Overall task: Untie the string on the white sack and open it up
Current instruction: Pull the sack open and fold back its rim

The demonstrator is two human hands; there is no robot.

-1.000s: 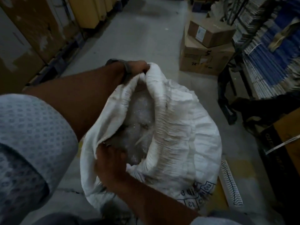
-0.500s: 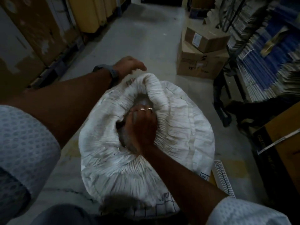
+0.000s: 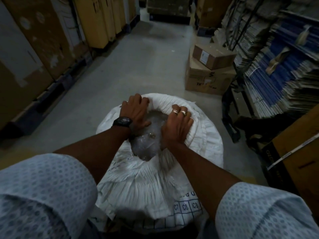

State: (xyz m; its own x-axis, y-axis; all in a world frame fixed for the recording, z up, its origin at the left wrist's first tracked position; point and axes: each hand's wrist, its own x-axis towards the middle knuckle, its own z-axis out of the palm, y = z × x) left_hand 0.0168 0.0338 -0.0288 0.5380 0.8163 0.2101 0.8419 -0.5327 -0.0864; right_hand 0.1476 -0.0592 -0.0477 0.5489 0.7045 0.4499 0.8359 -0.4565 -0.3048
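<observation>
The white sack (image 3: 203, 149) stands upright on the floor in front of me, its mouth rolled down into a thick rim and open. Inside, a clear plastic liner (image 3: 146, 145) shows pale contents. My left hand (image 3: 136, 109), with a dark watch on the wrist, grips the far left part of the rim. On the right part of the rim my right hand (image 3: 177, 125), wearing two rings, presses down with its fingers curled over the fabric. No string is visible.
Two stacked cardboard boxes (image 3: 208, 69) stand beyond the sack on the right. Shelves of flat blue and white stacks (image 3: 279, 66) fill the right side, with a brown carton (image 3: 300, 163) near my right arm. Tall boxes on pallets (image 3: 39, 42) line the left of the grey aisle.
My right hand came out of the sack's mouth and moved onto the right rim. My left hand shifted onto the far rim. The mouth is wider and the rim sits lower.
</observation>
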